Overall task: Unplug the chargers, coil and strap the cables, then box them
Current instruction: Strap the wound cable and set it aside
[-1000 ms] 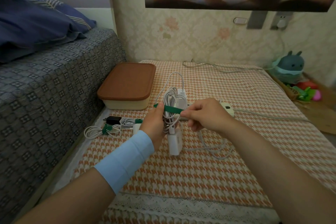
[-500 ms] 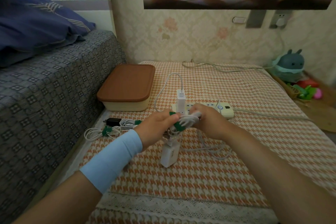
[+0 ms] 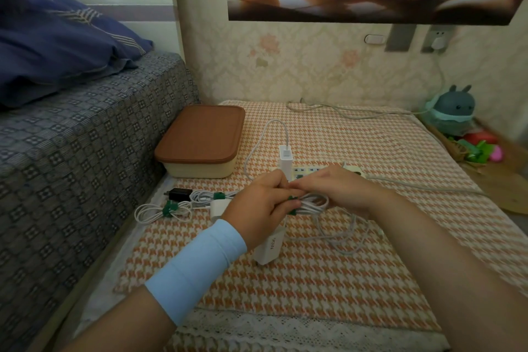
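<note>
My left hand (image 3: 261, 201) and my right hand (image 3: 341, 190) both grip a coiled white cable (image 3: 313, 203) just above the checked mat, with a green strap (image 3: 292, 204) wrapped round the coil by my left fingers. Its white charger block (image 3: 270, 247) hangs below my left hand. A second white charger (image 3: 285, 158) stands plugged in the power strip (image 3: 310, 171) behind my hands. Two strapped cable bundles (image 3: 183, 203) lie to the left, one with a black plug (image 3: 180, 194). The box with a brown lid (image 3: 201, 140) is shut.
A bed with a patterned cover (image 3: 71, 157) runs along the left. The power strip's cord (image 3: 423, 187) trails right and up to a wall socket (image 3: 437, 40). A plush toy (image 3: 454, 108) and small coloured toys (image 3: 483, 148) sit at the right.
The coil has come down from upright to lying sideways between my hands. The green strap, earlier pulled out by my right hand, now sits wrapped round the coil.
</note>
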Available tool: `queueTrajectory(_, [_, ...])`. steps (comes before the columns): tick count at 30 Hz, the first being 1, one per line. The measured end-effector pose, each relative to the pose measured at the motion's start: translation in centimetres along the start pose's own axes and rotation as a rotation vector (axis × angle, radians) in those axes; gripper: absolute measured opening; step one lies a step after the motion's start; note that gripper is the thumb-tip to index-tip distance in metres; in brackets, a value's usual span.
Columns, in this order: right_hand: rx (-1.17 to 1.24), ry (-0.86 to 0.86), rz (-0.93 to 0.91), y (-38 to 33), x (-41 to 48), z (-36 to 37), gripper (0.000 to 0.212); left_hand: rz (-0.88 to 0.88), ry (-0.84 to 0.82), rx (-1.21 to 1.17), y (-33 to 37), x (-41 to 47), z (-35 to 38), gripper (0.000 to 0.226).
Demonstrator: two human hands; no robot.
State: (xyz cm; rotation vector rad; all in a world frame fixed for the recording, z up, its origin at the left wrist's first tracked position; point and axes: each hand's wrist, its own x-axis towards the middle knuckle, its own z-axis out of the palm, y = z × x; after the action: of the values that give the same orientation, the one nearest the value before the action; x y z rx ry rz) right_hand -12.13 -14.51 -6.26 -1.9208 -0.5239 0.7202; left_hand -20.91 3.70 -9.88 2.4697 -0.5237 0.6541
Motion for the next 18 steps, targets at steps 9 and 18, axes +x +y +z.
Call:
queueTrajectory(9, [-0.071, 0.325, -0.067, -0.2, 1.1, 2.5, 0.025, 0.059, 0.234, 0.087, 0.0, -0.9, 0.9, 0.03])
queueTrajectory(18, [-0.224, 0.587, -0.24, 0.0, 1.3, 3.3, 0.01, -0.333, 0.236, -0.166, 0.6, -0.1, 1.7, 0.02])
